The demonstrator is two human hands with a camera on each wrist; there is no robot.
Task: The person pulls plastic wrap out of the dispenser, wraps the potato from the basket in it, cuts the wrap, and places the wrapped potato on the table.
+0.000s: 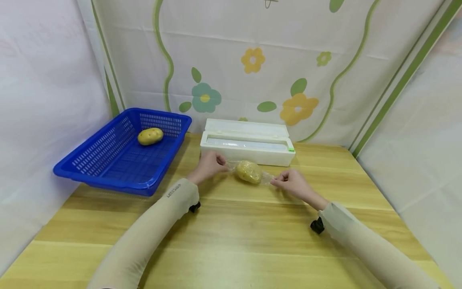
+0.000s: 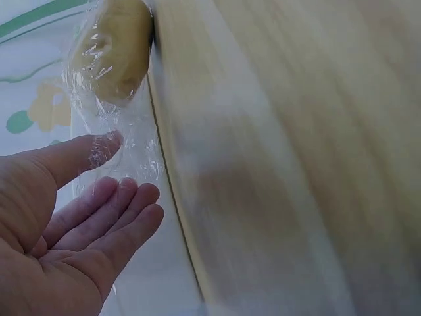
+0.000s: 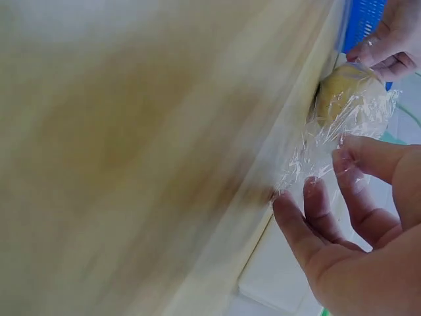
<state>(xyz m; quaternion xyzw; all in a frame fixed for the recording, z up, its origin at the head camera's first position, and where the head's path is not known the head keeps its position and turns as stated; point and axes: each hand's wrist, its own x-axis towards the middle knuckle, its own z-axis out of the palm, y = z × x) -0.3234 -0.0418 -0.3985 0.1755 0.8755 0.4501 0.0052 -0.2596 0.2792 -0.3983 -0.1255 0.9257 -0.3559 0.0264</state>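
Note:
A potato [image 1: 249,172] wrapped in clear plastic wrap [image 1: 267,178] lies between my hands, its loose film ends sticking out on both sides. My left hand [image 1: 211,165] is at the left end. In the left wrist view its thumb [image 2: 105,146] touches the film, and the loosely bent fingers [image 2: 131,210] stand apart from the thumb. On the other side my right hand [image 1: 292,184] pinches the right film end between thumb and index finger; its other fingers [image 3: 296,220] are spread below in the right wrist view.
Behind the potato stands a white plastic wrap box [image 1: 249,155] with its lid raised. A blue basket [image 1: 108,182] at the left holds an unwrapped potato [image 1: 150,136]. The wooden table [image 1: 231,241] meets a flower-patterned curtain [image 1: 223,48] at the back.

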